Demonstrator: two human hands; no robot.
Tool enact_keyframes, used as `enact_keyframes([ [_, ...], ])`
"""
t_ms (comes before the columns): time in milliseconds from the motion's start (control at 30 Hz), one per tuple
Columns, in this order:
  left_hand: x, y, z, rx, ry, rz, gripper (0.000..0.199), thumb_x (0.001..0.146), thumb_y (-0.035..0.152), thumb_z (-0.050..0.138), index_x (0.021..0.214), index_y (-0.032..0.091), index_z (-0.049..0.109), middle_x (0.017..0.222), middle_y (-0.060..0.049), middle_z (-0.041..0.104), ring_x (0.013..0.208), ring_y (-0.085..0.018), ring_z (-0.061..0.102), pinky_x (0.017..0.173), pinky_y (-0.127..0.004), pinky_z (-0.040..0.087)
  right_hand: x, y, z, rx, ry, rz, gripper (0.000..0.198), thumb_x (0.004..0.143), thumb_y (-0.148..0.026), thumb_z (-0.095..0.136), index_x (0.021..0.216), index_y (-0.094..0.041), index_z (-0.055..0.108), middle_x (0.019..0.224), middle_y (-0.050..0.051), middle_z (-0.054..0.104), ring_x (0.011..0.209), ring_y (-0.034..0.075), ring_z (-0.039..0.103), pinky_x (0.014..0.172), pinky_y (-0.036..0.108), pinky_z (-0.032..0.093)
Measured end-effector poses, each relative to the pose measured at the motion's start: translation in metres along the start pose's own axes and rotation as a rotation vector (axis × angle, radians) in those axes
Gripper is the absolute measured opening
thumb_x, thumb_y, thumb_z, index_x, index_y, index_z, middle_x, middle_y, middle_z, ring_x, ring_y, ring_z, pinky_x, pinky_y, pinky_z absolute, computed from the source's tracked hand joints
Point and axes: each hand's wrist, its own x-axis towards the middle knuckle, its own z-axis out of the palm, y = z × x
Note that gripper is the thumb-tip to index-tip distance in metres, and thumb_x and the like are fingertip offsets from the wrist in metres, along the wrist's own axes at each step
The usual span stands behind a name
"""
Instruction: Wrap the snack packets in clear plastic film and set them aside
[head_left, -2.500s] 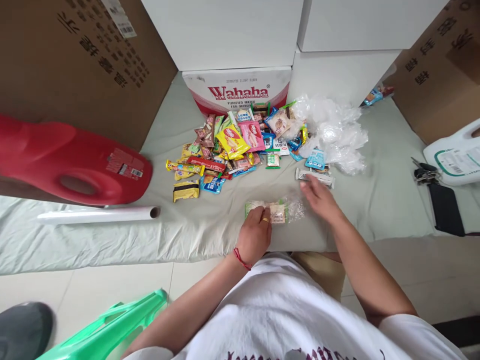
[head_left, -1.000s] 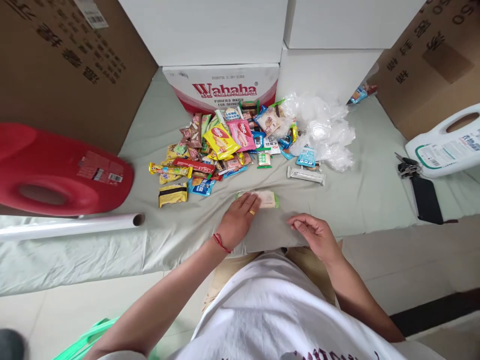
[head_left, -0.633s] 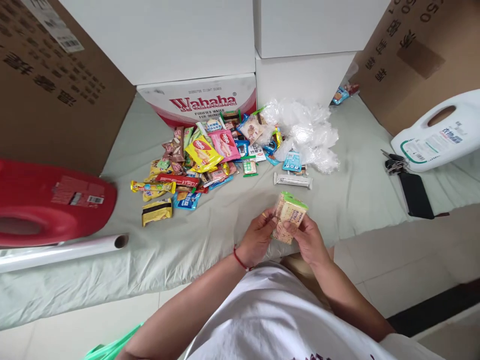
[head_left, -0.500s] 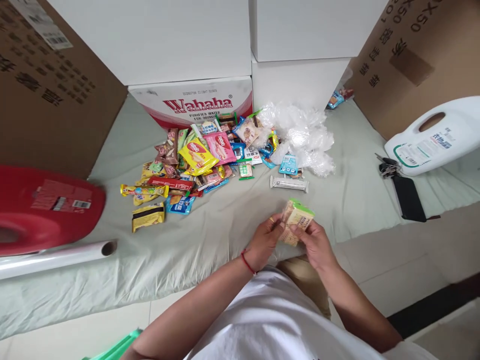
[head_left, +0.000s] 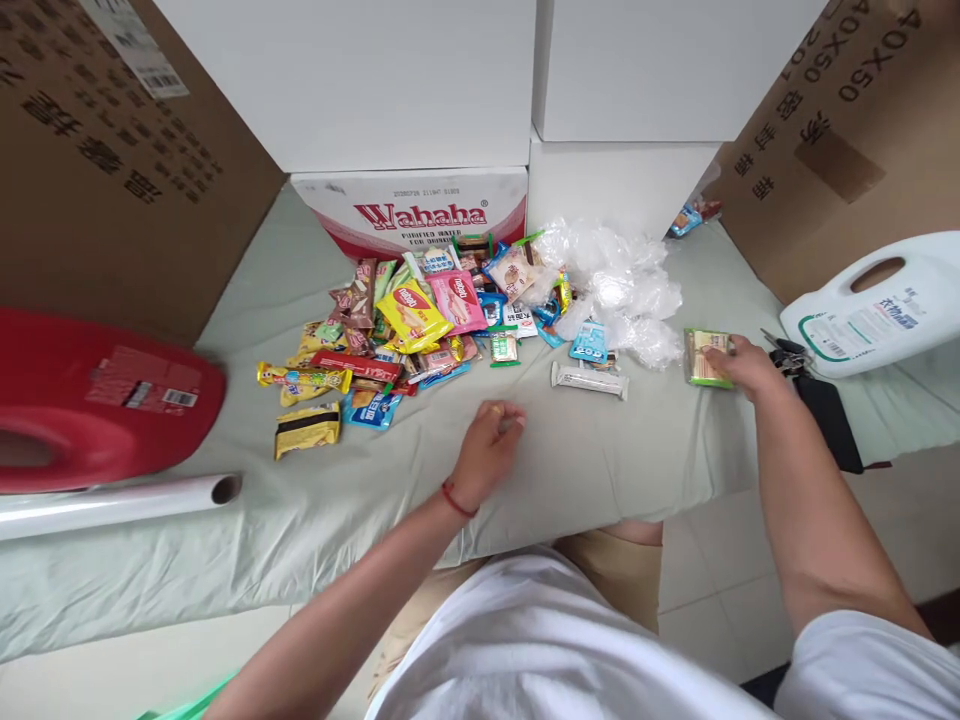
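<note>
Off to the right, my right hand (head_left: 746,365) has its fingers closed on the edge of a flat biscuit packet (head_left: 701,350) with green ends, which is at the cloth beside the bubble wrap. My left hand (head_left: 491,445) is over the bare cloth in front of the snack pile, fingers curled in with nothing seen in them. Ahead of it lie a yellow wafer packet (head_left: 412,315), a pink wafer packet (head_left: 457,300) and a small green-ended biscuit packet (head_left: 504,347). A silver-wrapped bar (head_left: 589,381) rests between my two hands.
Clear bubble wrap (head_left: 622,285) lies before white boxes and a Wahaba carton (head_left: 420,210). A red jug (head_left: 97,400) and a plastic-film roll (head_left: 112,505) are left. A white detergent bottle (head_left: 885,305), keys (head_left: 789,358) and a black pouch (head_left: 832,425) are right.
My hands have parted. The right one has carried the biscuit packet right and away from me, beside the bubble wrap. The left one has let go and moved left toward the snack pile.
</note>
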Motion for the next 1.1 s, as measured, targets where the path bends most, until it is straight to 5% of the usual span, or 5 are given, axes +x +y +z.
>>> enact_keyframes([
  [233, 0.153, 0.035, 0.05, 0.069, 0.113, 0.004, 0.017, 0.083, 0.02, 0.072, 0.098, 0.013, 0.069, 0.11, -0.016, 0.069, 0.105, -0.029, 0.066, 0.099, -0.044, 0.048, -0.071, -0.04, 0.017, -0.151, 0.337, -0.172, 0.029, 0.092, -0.034, 0.06, 0.109, -0.012, 0.067, 0.114, 0.02, 0.066, 0.107, 0.027, 0.06, 0.097, 0.042, 0.044],
  [333, 0.174, 0.044, 0.078, 0.011, 0.079, 0.013, 0.002, 0.081, 0.013, 0.07, 0.082, 0.015, 0.068, 0.097, -0.014, 0.072, 0.101, -0.03, 0.067, 0.099, -0.044, 0.047, -0.106, -0.08, 0.061, 0.167, 0.109, -0.231, 0.037, 0.094, -0.053, 0.055, 0.103, -0.02, 0.068, 0.094, 0.007, 0.069, 0.089, 0.022, 0.064, 0.086, 0.037, 0.052],
  [533, 0.121, 0.023, 0.06, -0.211, 0.071, 0.053, 0.009, 0.078, 0.02, 0.073, 0.076, 0.02, 0.064, 0.08, -0.003, 0.067, 0.085, -0.02, 0.065, 0.084, -0.033, 0.052, -0.127, -0.149, 0.144, 0.485, -0.384, -0.026, 0.058, 0.062, -0.058, 0.085, 0.102, -0.02, 0.068, 0.094, 0.003, 0.071, 0.083, 0.02, 0.063, 0.072, 0.032, 0.055],
  [733, 0.051, -0.023, -0.031, -0.526, 0.239, -0.098, 0.028, 0.081, 0.047, 0.069, 0.087, 0.022, 0.057, 0.074, 0.002, 0.059, 0.063, -0.013, 0.06, 0.059, -0.026, 0.05, -0.16, -0.14, 0.133, 0.804, -0.683, 0.12, 0.051, 0.056, -0.048, 0.092, 0.094, -0.022, 0.069, 0.088, 0.0, 0.073, 0.077, 0.017, 0.065, 0.077, 0.032, 0.055],
  [1100, -0.024, -0.029, -0.061, -0.628, 0.353, -0.16, 0.034, 0.068, 0.041, 0.085, 0.082, 0.02, 0.063, 0.069, 0.002, 0.065, 0.06, -0.011, 0.062, 0.054, -0.023, 0.049, -0.16, -0.175, 0.125, 0.242, -0.31, -0.388, 0.046, 0.081, -0.054, 0.072, 0.111, -0.02, 0.068, 0.119, 0.013, 0.067, 0.11, 0.027, 0.061, 0.098, 0.046, 0.051],
])
